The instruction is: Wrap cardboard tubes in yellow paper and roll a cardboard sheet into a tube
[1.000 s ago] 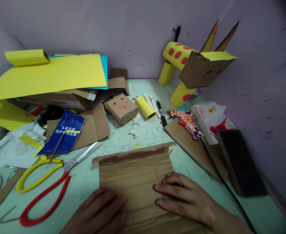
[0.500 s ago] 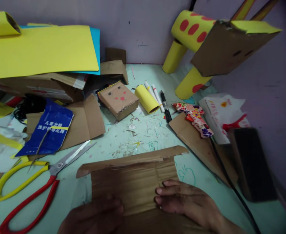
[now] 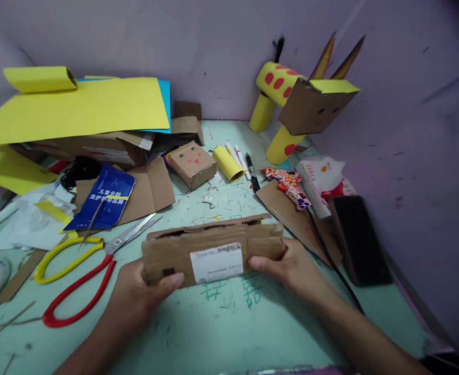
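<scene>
A folded piece of brown cardboard [image 3: 213, 255] with a white label is held between both hands above the green table. My left hand [image 3: 147, 289] grips its left end, thumb on the front face. The right end is in my right hand [image 3: 280, 263], thumb also in front and fingers behind. To the left lie scissors [image 3: 114, 246] with one yellow and one red handle, blades apart. Beyond the cardboard sit a small box with a drawn face [image 3: 192, 164] and a yellow paper tube [image 3: 228, 163].
A yellow spotted cardboard animal [image 3: 280, 83] stands at the back right. A phone [image 3: 360, 242], a cardboard strip and a white packet [image 3: 315, 182] lie right. Yellow sheets [image 3: 96, 107] and a blue piece [image 3: 108, 198] are left; a black marker [image 3: 252, 172] lies mid-table.
The cardboard was spread out under both hands; now it is folded into a narrow shape, its labelled side showing, with both hands gripping its ends. The view has shifted and shows more of the table.
</scene>
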{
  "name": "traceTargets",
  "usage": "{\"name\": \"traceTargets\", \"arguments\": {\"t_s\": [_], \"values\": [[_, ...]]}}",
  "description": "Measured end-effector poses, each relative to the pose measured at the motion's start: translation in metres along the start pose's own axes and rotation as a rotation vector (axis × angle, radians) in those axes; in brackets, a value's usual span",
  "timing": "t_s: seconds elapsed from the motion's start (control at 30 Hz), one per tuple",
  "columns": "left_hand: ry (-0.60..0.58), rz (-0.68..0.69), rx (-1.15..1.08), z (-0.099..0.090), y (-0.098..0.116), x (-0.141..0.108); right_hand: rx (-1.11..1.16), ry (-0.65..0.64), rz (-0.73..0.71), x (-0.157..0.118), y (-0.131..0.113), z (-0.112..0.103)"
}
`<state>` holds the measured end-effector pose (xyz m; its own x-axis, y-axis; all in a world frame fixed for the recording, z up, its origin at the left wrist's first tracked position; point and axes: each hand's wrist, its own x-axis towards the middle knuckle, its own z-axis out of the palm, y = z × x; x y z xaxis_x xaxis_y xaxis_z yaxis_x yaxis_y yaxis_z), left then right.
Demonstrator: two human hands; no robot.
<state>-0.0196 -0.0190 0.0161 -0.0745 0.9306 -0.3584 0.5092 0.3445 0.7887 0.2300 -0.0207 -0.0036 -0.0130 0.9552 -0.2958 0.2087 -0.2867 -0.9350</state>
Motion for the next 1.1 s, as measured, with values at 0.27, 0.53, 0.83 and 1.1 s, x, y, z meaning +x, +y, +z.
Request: {"name": "traceTargets", "arguments": {"t_s": [0.27, 0.53, 0.83, 1.1], "values": [[-0.057, 0.017, -0.311, 0.0, 0.008, 0.012, 0.193, 0.085, -0.106, 0.012, 0.0, 0.012], [-0.043, 0.019, -0.525, 0.012, -0.002, 0.018, 0.255, 0.119, -0.132, 0.02, 0.005, 0.017], [-0.07, -0.019, -0.8, 0.009, -0.008, 0.023, 0.324, 0.172, -0.154, 0.023, 0.014, 0.02], [-0.101, -0.013, -0.856, 0.011, -0.009, 0.023, 0.235, 0.228, -0.167, 0.03, 0.024, 0.019]]}}
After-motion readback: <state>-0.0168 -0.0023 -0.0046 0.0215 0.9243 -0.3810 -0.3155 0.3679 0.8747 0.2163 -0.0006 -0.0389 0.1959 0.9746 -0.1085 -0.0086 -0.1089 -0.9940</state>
